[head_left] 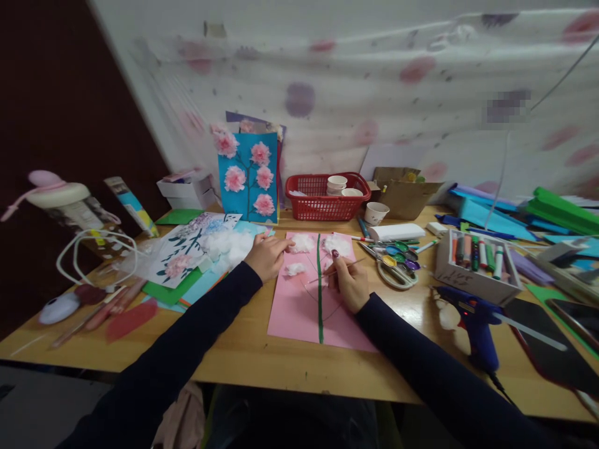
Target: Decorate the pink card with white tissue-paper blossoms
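A pink sheet of paper (pixel 294 312) lies in front of me, with a dark green stripe (pixel 321 299) down its middle and thin curved lines branching from it. White cotton tufts (pixel 296 269) sit on both sides of the stripe. My left hand (pixel 267 255) is at the sheet's upper left edge, fingers stretched toward the upper left tuft (pixel 302 243) and holding nothing I can see. My right hand (pixel 347 282) is closed round a thin stick (pixel 350 264), which slants over the stripe just below the upper right tuft. Its tip is too fine to make out.
Behind the sheet stand a red basket (pixel 322 206) with paper cups and a blue flower picture (pixel 248 187). Scissors (pixel 397 274), a box of markers (pixel 477 280) and a blue glue gun (pixel 472 324) lie right. Loose cotton (pixel 229 246) and papers lie left.
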Demonstrator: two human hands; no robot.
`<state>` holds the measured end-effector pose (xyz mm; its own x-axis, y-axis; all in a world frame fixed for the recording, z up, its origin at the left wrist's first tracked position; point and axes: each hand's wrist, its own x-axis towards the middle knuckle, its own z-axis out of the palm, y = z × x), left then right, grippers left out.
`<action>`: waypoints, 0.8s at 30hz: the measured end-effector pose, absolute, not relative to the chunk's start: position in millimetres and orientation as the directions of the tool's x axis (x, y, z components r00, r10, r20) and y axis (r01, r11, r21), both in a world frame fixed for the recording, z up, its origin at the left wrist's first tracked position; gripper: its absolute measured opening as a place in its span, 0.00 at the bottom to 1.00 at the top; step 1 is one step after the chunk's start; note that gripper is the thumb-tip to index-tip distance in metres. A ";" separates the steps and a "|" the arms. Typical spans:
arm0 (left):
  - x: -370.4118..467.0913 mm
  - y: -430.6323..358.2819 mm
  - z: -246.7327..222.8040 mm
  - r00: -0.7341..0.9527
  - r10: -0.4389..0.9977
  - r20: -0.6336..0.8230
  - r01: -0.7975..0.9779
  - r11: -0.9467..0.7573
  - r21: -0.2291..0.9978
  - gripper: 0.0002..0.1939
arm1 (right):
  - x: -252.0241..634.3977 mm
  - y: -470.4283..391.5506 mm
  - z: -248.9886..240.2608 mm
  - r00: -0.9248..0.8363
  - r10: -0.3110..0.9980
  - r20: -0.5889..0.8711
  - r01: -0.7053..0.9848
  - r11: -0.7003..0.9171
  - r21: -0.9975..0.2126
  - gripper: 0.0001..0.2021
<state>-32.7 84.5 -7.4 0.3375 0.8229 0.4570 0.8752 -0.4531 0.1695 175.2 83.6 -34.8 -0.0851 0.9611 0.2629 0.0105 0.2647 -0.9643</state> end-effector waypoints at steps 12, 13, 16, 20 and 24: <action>-61.0 80.6 15.5 0.139 0.904 0.405 0.710 -0.376 0.595 0.13 | 180.7 88.3 -31.3 -0.080 0.993 0.084 -0.157 0.071 -0.985 0.29; -52.3 76.4 13.6 0.240 0.910 0.337 0.649 -0.409 0.642 0.13 | 180.5 88.2 -30.1 -0.083 0.994 0.072 -0.193 0.055 -0.980 0.29; -22.0 61.9 5.3 0.479 0.831 0.283 0.540 -0.533 0.651 0.13 | 179.7 86.1 -25.9 -0.090 0.994 0.054 -0.267 0.028 -0.963 0.27; 4.7 48.0 -3.2 0.536 0.785 0.309 0.504 -0.592 0.629 0.12 | 178.5 81.4 -21.9 -0.111 0.993 0.051 -0.305 0.015 -0.952 0.26; 15.6 39.4 -8.2 0.510 0.783 0.356 0.533 -0.612 0.583 0.10 | 178.3 77.3 -20.9 -0.120 0.992 0.045 -0.284 0.009 -0.959 0.26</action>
<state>15.6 39.4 -8.2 0.5103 0.7830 0.3556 0.5333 -0.6125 0.5834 178.3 77.3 -20.9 -0.1203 0.9917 0.0454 -0.2842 0.0094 -0.9587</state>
